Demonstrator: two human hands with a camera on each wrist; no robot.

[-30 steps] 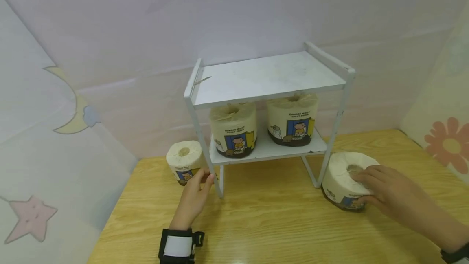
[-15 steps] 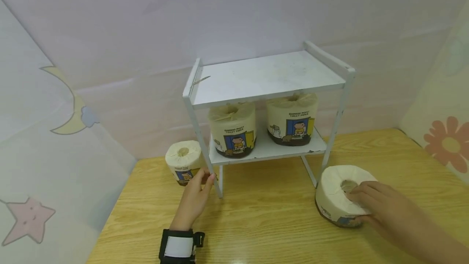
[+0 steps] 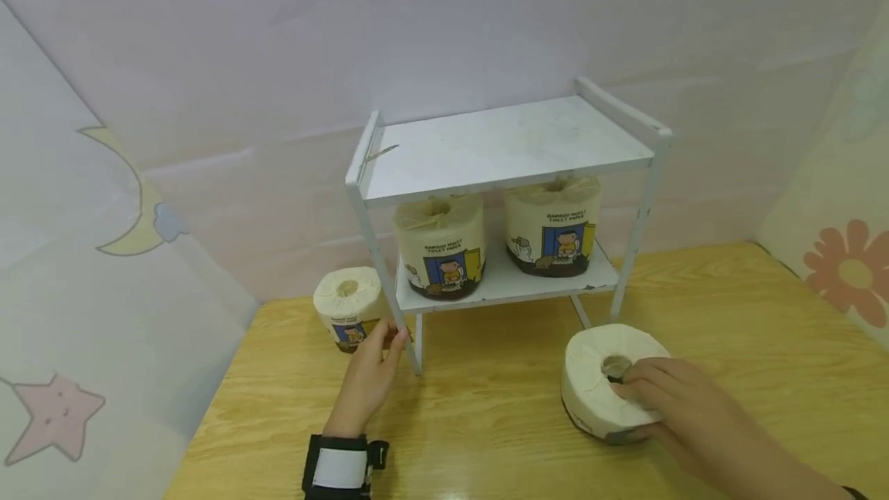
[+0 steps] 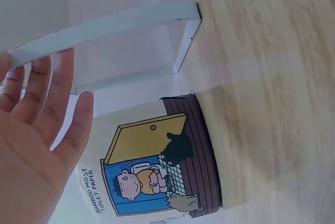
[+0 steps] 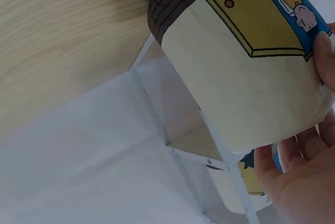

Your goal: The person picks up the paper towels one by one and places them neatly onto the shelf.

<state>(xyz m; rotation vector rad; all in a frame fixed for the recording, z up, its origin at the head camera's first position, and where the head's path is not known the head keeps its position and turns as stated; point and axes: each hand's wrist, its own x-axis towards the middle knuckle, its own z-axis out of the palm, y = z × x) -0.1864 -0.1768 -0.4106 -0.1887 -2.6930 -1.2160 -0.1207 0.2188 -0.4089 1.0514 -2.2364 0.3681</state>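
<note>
My right hand grips a paper-wrapped toilet paper roll, fingers at its central hole and thumb against its side. In the head view this roll is in front of the rack's right leg; the right wrist view shows its printed wrapper. With thumb and fingers, my left hand holds the front left leg of a white two-tier rack. Two more toilet paper rolls, one on the left and one on the right, stand upright on the rack's lower shelf.
Another toilet paper roll stands on the wooden table just left of the rack, close to my left hand. A pale wall rises behind, and patterned side walls with a moon and a flower flank the table.
My right hand has brought its toilet paper roll leftward and nearer to me, from beside the rack's right leg to in front of it. My left hand stays on the rack's leg.
</note>
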